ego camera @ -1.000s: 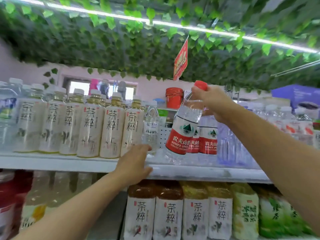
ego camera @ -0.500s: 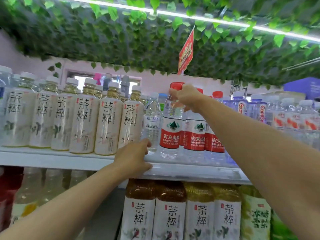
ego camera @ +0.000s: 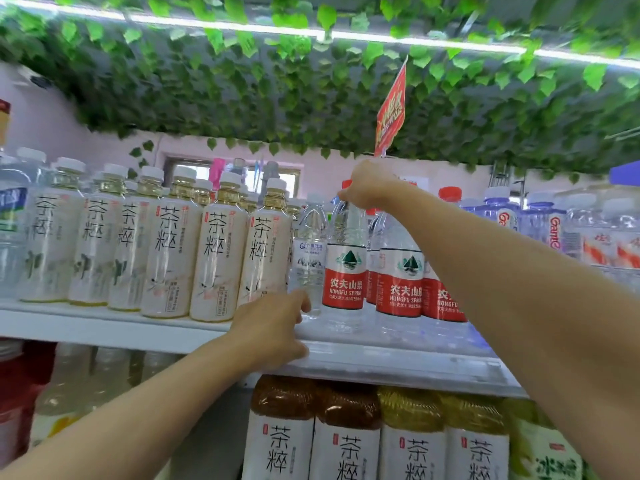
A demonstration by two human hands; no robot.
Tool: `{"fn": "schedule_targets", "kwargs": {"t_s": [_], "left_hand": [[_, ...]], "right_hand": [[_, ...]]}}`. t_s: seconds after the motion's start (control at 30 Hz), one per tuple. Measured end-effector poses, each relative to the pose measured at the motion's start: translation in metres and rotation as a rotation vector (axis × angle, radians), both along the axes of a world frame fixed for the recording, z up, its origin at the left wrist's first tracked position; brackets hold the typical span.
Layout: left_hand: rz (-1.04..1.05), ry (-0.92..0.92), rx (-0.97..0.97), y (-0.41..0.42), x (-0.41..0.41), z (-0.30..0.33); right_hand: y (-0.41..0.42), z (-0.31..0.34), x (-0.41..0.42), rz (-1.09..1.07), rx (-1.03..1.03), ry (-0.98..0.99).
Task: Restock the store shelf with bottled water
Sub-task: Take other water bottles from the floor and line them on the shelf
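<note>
A clear water bottle with a red label (ego camera: pixel 345 271) stands upright on the white shelf (ego camera: pixel 381 358), at the left end of a row of like bottles (ego camera: pixel 400 282). My right hand (ego camera: pixel 367 185) grips it by the neck and red cap from above. My left hand (ego camera: pixel 273 330) rests on the shelf's front edge, its fingertips touching the base of a small clear bottle with a blue-and-white label (ego camera: pixel 309 258) just left of the red-labelled one.
Several white-labelled tea bottles (ego camera: pixel 214 258) fill the shelf to the left. Blue-tinted and clear water bottles (ego camera: pixel 554 230) stand at the right. More tea bottles (ego camera: pixel 346 434) sit on the shelf below. Green leaf garlands and a red sign (ego camera: pixel 391 109) hang overhead.
My right hand has brought the red-labelled bottle from a tilt in the air to standing upright on the shelf, and pushed it left. My left hand has stayed at the shelf edge.
</note>
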State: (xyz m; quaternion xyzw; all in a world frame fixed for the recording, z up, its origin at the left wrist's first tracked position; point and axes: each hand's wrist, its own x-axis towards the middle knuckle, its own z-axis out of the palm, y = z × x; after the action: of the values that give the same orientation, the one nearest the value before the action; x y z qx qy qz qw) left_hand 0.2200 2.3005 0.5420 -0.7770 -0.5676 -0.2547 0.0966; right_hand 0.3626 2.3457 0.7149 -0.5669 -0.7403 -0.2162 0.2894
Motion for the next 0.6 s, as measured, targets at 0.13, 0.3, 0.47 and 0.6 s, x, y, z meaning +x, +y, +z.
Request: {"fn": "schedule_targets", "kwargs": {"t_s": [0.13,0.3,0.47,0.6], "left_hand": [[-0.006,-0.007,-0.009,0.001,0.0,0.001],[-0.015,-0.013,-0.004,0.005,-0.001,0.005],[-0.036,-0.034,-0.017,0.01,0.0,0.008],[-0.037,-0.032,-0.021,0.012,-0.001,0.007]], "right_hand": [[0.011,0.001,-0.003,0.039,-0.025,0.121],[0.026,-0.002,-0.002,0.046,0.037,0.218],[0.04,-0.006,-0.001,-0.01,0.062,0.213],[0.045,-0.005,-0.003,-0.02,0.053,0.217]]}}
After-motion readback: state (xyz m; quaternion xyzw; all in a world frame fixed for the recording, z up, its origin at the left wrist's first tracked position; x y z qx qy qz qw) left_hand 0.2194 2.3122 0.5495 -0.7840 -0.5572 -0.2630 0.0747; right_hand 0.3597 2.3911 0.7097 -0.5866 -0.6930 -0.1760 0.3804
